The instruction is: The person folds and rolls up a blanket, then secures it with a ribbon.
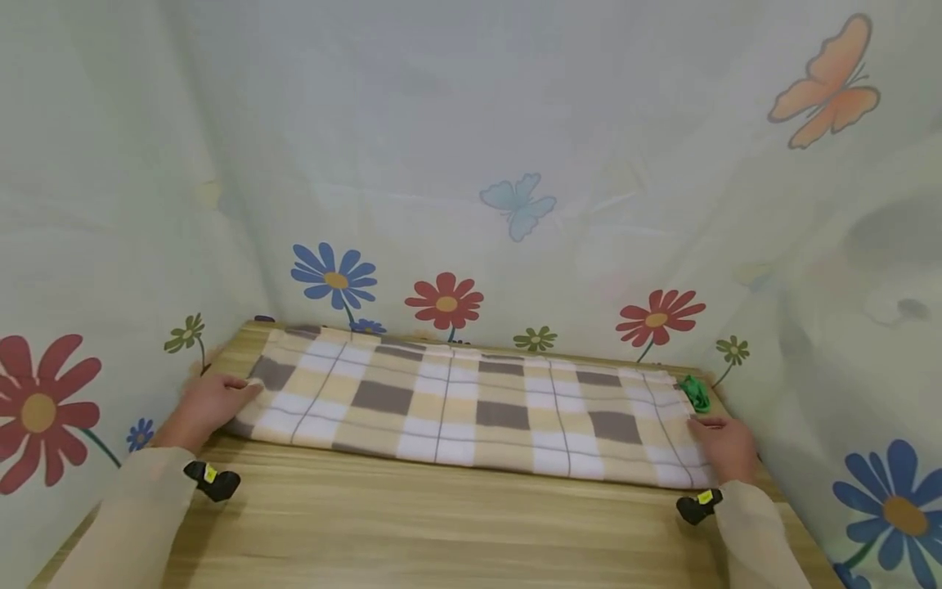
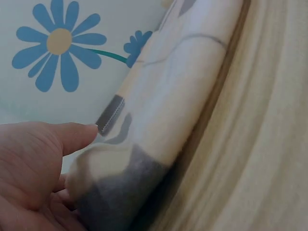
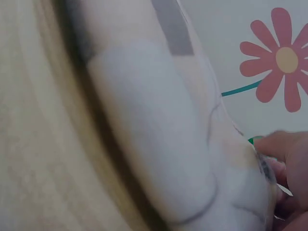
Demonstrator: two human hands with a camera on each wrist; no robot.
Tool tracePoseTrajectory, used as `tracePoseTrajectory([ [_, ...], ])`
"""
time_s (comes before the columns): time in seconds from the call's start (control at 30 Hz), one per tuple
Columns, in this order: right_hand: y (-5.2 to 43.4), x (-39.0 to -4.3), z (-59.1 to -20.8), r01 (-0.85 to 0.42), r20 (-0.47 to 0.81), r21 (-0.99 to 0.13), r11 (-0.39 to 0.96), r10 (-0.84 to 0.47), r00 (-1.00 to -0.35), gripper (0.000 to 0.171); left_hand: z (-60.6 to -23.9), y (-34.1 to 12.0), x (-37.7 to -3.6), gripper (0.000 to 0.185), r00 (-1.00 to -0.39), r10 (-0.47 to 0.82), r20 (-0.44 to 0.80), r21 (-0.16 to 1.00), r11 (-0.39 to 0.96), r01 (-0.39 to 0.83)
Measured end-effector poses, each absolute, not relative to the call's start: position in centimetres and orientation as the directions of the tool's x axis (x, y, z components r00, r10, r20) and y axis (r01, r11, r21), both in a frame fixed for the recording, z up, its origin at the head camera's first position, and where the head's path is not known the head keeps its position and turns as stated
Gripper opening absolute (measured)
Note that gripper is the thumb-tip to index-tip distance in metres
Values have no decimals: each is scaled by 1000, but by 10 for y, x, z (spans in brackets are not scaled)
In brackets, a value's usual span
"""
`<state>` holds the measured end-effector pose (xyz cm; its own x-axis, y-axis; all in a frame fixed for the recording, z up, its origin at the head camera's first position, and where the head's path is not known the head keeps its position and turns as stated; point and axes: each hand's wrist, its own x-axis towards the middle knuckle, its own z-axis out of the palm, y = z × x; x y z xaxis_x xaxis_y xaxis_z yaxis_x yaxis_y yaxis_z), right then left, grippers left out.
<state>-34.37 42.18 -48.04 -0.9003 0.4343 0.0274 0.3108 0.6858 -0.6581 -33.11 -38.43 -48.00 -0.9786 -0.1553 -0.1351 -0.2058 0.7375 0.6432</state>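
Note:
A plaid blanket in cream, white and grey-brown lies folded into a long strip across the far part of the wooden table. At its left end my left hand grips the edge between thumb and fingers. The left wrist view shows that hand's thumb over the rounded grey corner, its other fingers partly hidden behind the cloth. My right hand pinches the opposite end. In the right wrist view the right hand has curled fingers at the blanket's edge, partly out of frame.
A crumpled green thing lies at the blanket's right end, just beyond my right hand. Pale curtain-like walls printed with flowers and butterflies enclose the table at the back and both sides. Bare wood shows in front of the blanket.

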Motion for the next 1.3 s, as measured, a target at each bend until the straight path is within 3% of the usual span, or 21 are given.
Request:
tracePoseTrajectory([
  [0.23, 422, -356, -480, 311, 11, -641, 702, 413, -911, 58, -487, -386, -343, 52, -978, -204, -41, 654, 735, -180],
  [0.4, 419, -362, -475, 186, 174, -722, 666, 436, -883, 47, -482, -395, -330, 65, -970, -243, 10, 719, 676, -162],
  [0.5, 421, -363, -475, 169, 205, -737, 654, 455, -867, 46, -479, -400, -322, 65, -960, -277, -36, 741, 637, -212],
  [0.6, 427, -362, -484, 231, 145, -691, 685, 445, -883, 50, -481, -406, -320, 63, -953, -282, -106, 719, 641, -269],
  [0.73, 436, -363, -495, 311, 40, -578, 754, 406, -913, 51, -486, -411, -325, 58, -966, -214, -146, 678, 689, -256],
  [0.93, 436, -374, -488, 301, -24, -528, 794, 340, -940, 59, -481, -408, -347, 71, -965, -177, -191, 587, 768, -257],
  [1.1, 426, -390, -490, 253, 25, -544, 800, 318, -948, 62, -487, -399, -371, 57, -969, -215, -123, 605, 757, -245],
  [1.3, 413, -394, -501, 277, 30, -452, 848, 325, -945, 59, -498, -400, -372, 50, -989, -147, -3, 596, 794, -120],
])
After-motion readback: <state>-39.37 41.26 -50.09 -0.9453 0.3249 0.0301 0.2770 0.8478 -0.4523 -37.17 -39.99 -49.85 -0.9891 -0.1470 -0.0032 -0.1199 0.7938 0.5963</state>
